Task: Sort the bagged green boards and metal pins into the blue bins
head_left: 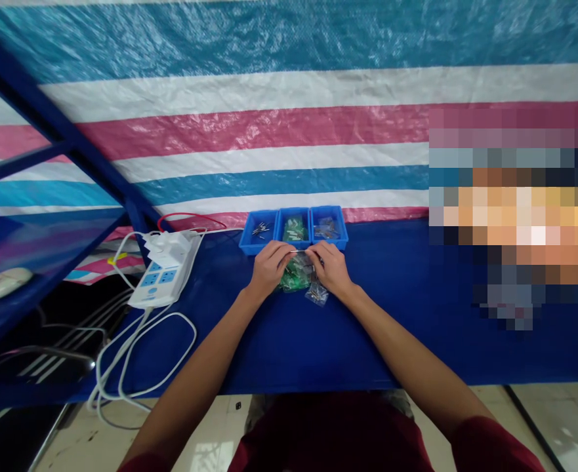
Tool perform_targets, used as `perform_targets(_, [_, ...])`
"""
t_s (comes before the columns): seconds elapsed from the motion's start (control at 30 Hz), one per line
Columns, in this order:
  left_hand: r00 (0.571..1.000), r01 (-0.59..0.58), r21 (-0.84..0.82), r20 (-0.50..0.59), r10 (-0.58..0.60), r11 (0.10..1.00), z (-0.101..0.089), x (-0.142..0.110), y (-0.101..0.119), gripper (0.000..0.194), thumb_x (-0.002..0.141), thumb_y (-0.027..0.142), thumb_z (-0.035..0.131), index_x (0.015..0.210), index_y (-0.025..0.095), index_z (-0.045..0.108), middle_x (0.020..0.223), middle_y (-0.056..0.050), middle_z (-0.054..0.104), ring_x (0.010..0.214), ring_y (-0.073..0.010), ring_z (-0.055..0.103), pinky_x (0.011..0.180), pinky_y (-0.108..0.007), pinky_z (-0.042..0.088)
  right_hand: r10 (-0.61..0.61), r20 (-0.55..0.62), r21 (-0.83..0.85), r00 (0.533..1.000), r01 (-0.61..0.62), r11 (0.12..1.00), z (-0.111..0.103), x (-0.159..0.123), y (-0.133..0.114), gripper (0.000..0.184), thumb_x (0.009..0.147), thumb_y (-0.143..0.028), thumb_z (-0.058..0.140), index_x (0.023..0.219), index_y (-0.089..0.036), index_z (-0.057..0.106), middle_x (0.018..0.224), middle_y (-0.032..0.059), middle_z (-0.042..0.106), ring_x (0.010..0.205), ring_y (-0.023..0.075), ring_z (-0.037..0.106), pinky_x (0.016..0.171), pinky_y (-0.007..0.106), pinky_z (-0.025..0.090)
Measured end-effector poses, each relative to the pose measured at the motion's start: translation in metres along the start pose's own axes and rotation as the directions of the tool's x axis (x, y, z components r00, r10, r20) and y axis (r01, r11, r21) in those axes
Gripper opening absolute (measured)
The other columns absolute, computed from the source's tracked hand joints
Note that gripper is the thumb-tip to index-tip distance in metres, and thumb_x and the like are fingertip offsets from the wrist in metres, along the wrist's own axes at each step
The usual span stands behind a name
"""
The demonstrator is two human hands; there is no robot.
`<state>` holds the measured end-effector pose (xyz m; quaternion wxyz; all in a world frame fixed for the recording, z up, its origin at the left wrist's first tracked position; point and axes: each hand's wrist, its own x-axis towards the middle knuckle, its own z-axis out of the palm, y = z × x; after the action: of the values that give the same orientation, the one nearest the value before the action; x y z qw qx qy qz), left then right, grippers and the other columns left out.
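Note:
My left hand and my right hand are close together over the table, both with fingers closed in a pinch. A thin, light-edged piece spans the gap between their fingertips, seemingly the top edge of a small clear plastic bag. Exactly what it is cannot be made out. Below the hands lies a heap of green plastic bags. Beside it, under my right wrist, is a small clear bag of metal parts.
Behind the hands stand a blue bin with loose metal pins, a middle bin with green packets and a right bin with clear packets. A white power strip with cables lies left. A blurred person is at right.

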<state>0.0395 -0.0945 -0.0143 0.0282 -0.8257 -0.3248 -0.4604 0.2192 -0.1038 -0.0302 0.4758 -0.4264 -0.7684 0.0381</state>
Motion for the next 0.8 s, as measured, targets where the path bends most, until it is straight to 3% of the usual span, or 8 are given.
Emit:
perform_targets(0.23, [0.999, 0.028, -0.032, -0.029, -0.029, 0.999, 0.001, -0.001, 0.001, 0.018, 0.094, 0.025, 0.049, 0.090, 0.016, 0.063, 0.084, -0.006, 0.066, 0.080, -0.0153, 0.061, 0.075, -0.029, 0.050, 0.004, 0.038, -0.023, 0.999, -0.003, 1.000, 0.003, -0.001, 0.000, 0.043, 0.100, -0.038, 0.029, 0.077, -0.019, 0.060, 0.073, 0.0055, 0.060, 0.070, 0.0174, 0.054, 0.069, 0.031, 0.040])
perform_targets(0.53, [0.991, 0.135, -0.084, 0.003, -0.135, 0.987, 0.005, -0.006, 0.002, 0.027, 0.097, 0.027, 0.041, 0.079, 0.016, 0.059, 0.082, -0.006, 0.065, 0.079, -0.0145, 0.060, 0.075, -0.028, 0.049, 0.010, 0.041, 0.118, 0.999, -0.015, 0.993, -0.003, 0.001, -0.006, 0.030, 0.098, -0.036, 0.037, 0.097, -0.021, 0.063, 0.089, 0.0069, 0.066, 0.083, 0.0180, 0.061, 0.079, 0.031, 0.048])
perform_targets(0.8, [0.999, -0.010, 0.043, 0.045, 0.008, 0.999, 0.009, 0.008, -0.006, 0.026, 0.096, 0.027, 0.041, 0.083, 0.016, 0.061, 0.078, -0.007, 0.065, 0.075, -0.0169, 0.057, 0.073, -0.032, 0.046, 0.058, -0.022, 0.099, 0.998, -0.056, 0.994, 0.000, 0.001, 0.001, 0.031, 0.097, -0.036, 0.038, 0.093, -0.020, 0.064, 0.085, 0.0068, 0.065, 0.080, 0.0173, 0.062, 0.076, 0.029, 0.049])
